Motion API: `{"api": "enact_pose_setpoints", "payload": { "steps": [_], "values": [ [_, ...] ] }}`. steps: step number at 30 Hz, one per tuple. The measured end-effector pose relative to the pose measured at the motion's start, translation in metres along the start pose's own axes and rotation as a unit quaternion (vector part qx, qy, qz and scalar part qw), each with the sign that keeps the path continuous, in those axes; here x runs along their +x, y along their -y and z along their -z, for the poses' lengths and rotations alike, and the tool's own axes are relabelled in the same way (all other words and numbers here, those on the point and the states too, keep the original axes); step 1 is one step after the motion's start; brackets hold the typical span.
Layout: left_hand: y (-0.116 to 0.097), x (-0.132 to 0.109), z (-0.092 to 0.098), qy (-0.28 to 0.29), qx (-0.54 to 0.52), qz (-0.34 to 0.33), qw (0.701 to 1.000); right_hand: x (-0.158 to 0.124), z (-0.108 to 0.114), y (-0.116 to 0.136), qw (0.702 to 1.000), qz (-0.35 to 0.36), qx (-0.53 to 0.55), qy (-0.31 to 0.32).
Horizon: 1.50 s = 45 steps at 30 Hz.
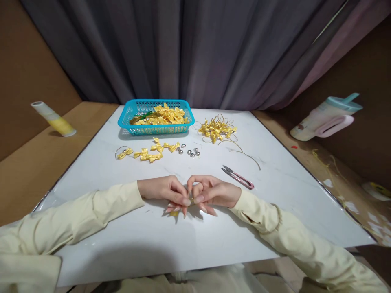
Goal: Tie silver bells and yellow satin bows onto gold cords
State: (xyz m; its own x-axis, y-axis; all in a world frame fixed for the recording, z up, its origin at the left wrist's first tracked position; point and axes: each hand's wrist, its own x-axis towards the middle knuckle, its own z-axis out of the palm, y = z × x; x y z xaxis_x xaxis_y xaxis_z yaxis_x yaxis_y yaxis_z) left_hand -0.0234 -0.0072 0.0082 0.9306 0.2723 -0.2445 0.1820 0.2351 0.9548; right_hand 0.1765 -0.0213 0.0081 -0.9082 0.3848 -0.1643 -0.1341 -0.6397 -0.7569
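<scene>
My left hand [171,190] and my right hand [214,191] meet over the front middle of the white table. Thumbs and fingers of both are pinched together. A short bit of thin gold cord [192,200] shows between the thumb tips; the rest is hidden by the fingers. Under my left fingers a scrap of yellow satin ribbon [174,213] peeks out, its full shape covered. Beyond the hands lie several yellow ribbon bows [149,154], one with a cord loop, and several small silver bells [193,153]. Pink-handled thread snips [238,178] rest to the right of my right hand.
A blue plastic basket [156,130] of yellow bows stands at the back. Beside it is a heap of bows with looped cords [217,129], plus a loose cord [249,156]. A yellow-wrapped roll [58,121] stands left, a lidded tumbler [320,118] right. A grey curtain [195,53] hangs behind.
</scene>
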Motion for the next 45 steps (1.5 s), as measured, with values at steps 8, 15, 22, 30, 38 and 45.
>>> {"api": "enact_pose_setpoints", "payload": {
  "steps": [8,15,22,30,38,45],
  "values": [
    [-0.001,0.0,-0.002,-0.022,-0.018,0.009,1.0,-0.001,0.001,0.001,0.999,-0.003,-0.033,-0.014],
    [-0.004,-0.003,-0.005,-0.055,0.023,0.029,0.998,-0.004,-0.004,0.008,0.988,-0.066,-0.12,-0.07],
    [-0.024,-0.008,-0.014,-0.072,0.173,0.024,0.982,-0.01,-0.022,0.016,0.959,-0.054,-0.253,-0.114],
    [-0.033,-0.01,-0.014,-0.153,0.249,0.052,0.955,-0.012,-0.024,0.009,0.916,-0.004,-0.35,-0.197],
    [-0.039,-0.011,-0.002,-0.132,0.188,0.051,0.972,-0.009,-0.019,0.009,0.886,0.049,-0.394,-0.239],
    [-0.04,-0.014,0.009,-0.173,0.181,0.047,0.967,0.003,-0.011,0.027,0.896,0.028,-0.381,-0.226]
  ]
}}
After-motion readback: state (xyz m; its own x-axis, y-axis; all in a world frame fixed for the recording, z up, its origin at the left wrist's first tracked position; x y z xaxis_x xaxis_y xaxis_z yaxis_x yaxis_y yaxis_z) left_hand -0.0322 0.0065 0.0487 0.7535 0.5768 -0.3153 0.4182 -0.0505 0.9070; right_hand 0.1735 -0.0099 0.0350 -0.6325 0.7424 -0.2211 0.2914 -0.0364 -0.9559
